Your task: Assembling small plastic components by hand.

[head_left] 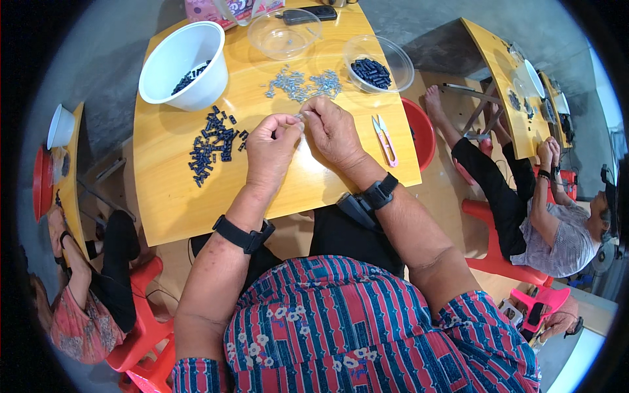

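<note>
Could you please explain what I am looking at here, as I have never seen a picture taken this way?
There is no machine here: a person works bare-handed. The picture comes from the left of two wide fisheye cameras worn on their head, looking down, so straight edges bend.

The left hand and right hand meet over a yellow table, pinching a small pale piece, too small to make out.

Beyond them lie scattered translucent pieces; to the left, a pile of black pieces and a white tub; to the right, a see-through bowl holding more black pieces, and pink-handled snips.
</note>
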Tool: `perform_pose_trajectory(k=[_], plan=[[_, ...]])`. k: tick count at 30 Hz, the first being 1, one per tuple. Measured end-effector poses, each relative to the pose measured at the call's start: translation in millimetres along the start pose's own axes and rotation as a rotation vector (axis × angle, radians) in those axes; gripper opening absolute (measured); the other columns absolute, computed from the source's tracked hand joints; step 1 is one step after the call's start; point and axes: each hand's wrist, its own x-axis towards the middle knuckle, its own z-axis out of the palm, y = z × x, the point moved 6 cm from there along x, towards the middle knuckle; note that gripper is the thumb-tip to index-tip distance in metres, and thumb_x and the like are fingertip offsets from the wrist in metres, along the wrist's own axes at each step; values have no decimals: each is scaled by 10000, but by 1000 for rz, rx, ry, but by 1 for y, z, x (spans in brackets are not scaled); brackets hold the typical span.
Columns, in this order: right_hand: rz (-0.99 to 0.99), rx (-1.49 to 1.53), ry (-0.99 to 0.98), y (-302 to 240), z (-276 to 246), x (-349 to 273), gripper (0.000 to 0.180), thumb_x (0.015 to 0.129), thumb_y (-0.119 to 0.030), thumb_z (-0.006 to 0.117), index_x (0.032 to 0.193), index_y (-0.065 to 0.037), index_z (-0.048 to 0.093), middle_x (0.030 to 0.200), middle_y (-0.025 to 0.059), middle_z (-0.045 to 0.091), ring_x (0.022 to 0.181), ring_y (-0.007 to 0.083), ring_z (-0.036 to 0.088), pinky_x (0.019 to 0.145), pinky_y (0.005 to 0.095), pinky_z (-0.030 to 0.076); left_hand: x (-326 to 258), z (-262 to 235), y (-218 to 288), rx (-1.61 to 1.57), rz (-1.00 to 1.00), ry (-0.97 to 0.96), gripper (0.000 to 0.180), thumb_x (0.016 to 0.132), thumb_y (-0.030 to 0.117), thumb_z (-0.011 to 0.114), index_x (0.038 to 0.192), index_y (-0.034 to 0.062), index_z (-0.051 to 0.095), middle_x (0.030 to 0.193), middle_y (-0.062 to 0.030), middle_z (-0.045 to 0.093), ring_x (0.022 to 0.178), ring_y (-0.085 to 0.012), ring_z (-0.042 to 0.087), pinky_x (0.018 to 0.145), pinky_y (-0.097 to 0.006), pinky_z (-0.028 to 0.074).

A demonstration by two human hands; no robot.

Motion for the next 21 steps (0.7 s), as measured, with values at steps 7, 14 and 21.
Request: perform_pose_trajectory(k=[7, 14, 21], plan=[[-30, -42, -16, 1, 1, 0, 64, 896, -93, 540, 935, -44, 527, 818, 187, 609, 773, 397, 598, 658, 437, 475, -3, 2, -3, -203, -222, -61, 130, 947, 152, 527, 1004, 74, 614, 645, 92, 364, 497, -8, 272, 458, -195, 259], [4, -37, -10, -1, 0, 1, 61, 895, -84, 542, 922, -31, 529, 814, 193, 605, 772, 394, 598, 664, 424, 479, -3, -1, -7, -175, -196, -43, 127, 936, 84, 494, 1030, 70, 577, 658, 90, 361, 501, -7, 280, 462, -193, 276], [73, 19, 45, 4, -1, 3, 45, 891, -68, 548, 900, -24, 547, 808, 183, 602, 770, 358, 610, 685, 390, 487, -13, -4, -1, -96, -204, -227, 184, 903, 2, 451, 1058, 56, 533, 785, 22, 477, 645, -64, 449, 549, -210, 392]])
